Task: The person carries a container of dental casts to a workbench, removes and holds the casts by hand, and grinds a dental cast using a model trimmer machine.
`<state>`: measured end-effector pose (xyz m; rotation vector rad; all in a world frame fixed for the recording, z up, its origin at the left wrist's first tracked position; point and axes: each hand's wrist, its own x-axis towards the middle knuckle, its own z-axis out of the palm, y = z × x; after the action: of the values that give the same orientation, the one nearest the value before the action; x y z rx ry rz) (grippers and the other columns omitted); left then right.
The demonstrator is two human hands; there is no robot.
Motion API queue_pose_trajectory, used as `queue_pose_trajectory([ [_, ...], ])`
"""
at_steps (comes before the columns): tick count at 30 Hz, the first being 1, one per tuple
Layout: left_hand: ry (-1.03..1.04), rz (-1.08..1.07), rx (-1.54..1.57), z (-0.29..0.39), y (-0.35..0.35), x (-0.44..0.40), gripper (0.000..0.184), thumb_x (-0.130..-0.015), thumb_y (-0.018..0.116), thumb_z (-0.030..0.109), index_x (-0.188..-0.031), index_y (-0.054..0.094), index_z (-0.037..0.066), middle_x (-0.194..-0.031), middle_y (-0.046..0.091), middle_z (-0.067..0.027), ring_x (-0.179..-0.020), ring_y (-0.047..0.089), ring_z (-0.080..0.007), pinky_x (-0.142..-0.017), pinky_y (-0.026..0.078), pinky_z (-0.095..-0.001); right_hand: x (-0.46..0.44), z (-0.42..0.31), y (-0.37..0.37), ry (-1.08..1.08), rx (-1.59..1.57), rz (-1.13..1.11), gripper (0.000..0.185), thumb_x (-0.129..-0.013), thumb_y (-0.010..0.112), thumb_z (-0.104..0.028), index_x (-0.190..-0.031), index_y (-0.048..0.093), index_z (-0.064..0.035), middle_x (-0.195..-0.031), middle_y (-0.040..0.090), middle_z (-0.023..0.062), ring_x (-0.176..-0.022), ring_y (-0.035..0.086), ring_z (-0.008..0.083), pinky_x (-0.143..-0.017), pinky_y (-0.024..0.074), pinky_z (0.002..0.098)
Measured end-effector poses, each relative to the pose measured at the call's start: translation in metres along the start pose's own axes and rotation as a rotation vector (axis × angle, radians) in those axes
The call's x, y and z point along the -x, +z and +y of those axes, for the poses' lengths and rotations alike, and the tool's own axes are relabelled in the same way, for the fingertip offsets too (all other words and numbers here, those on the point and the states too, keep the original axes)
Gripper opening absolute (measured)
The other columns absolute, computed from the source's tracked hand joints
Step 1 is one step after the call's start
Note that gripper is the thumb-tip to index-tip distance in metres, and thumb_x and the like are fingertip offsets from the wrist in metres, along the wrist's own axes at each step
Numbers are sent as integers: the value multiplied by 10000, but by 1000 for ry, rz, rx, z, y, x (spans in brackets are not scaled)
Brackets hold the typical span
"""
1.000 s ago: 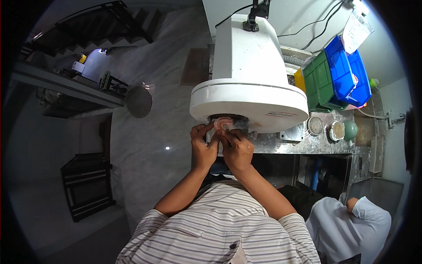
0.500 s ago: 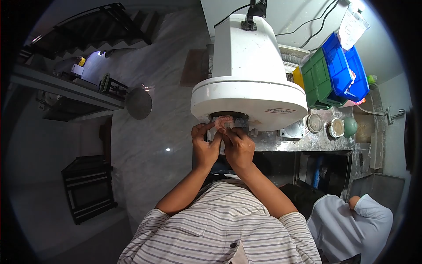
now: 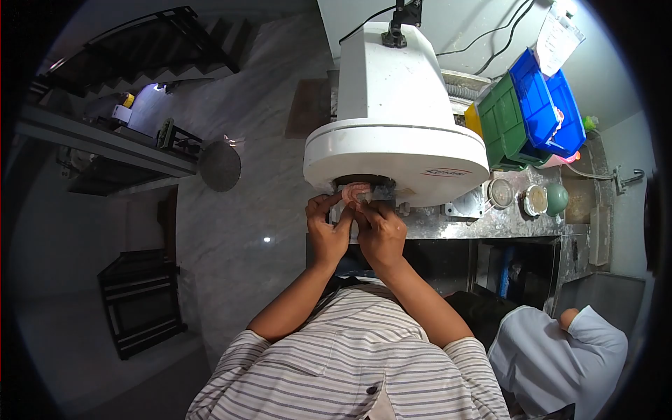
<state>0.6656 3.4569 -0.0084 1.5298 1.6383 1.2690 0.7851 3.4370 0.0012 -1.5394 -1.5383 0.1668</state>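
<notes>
A pink, horseshoe-shaped dental model is pinched between my two hands at the dark opening under the front of a white, round-fronted machine. My left hand grips its left side, thumb and fingers closed. At its right and near side, my right hand has bent fingers closed on the same model. My fingers cover parts of its edge. The place where the model meets the machine's opening is hard to make out.
Right of the machine, the metal counter bears a round strainer-like item, a small round container and a green bowl. Blue bins and a green bin stand behind. A person in a light shirt is close at lower right.
The view has shifted very slightly. Both hands keep hold of the pink dental model at the opening, with barely any visible movement.
</notes>
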Motion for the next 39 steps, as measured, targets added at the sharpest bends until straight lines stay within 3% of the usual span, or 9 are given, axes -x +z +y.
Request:
queue_pose_trajectory([
  [21,-6,-80,-56,4,-4,-6,320,-859,822,156,-1160,785,53,-919,566,-62,-910,544,-201,-866,456,-348,-5,-5,1,58,25,-57,181,-759,833,-59,-931,785,-85,-882,712,79,-745,707,288,-642,569,399],
  [27,46,-108,-40,0,-9,-4,360,-865,832,230,-1163,741,49,-1016,645,-88,-983,603,-221,-888,479,-376,-3,1,-5,27,-43,-95,218,-762,847,-97,-973,790,-101,-912,717,72,-749,708,290,-648,574,395],
  [32,68,-120,24,-1,-18,3,435,-885,841,268,-1206,687,18,-1145,709,-120,-1082,656,-241,-985,476,-399,-5,3,-20,87,-146,-122,206,-807,837,-129,-997,774,-83,-938,718,97,-777,716,305,-665,579,395],
  [35,40,-116,92,0,-19,5,355,-883,832,197,-1156,688,23,-1151,692,-129,-1135,625,-292,-1003,477,-403,-4,9,-21,175,-198,-93,214,-854,810,-146,-1044,748,-70,-968,717,120,-819,720,333,-691,582,411],
  [39,60,-121,91,-1,-20,5,345,-887,828,193,-1152,690,20,-1159,692,-129,-1132,626,-297,-1009,475,-409,-12,3,-26,242,-215,-69,275,-862,799,-123,-1120,719,-71,-1013,719,150,-843,722,344,-707,585,419],
])
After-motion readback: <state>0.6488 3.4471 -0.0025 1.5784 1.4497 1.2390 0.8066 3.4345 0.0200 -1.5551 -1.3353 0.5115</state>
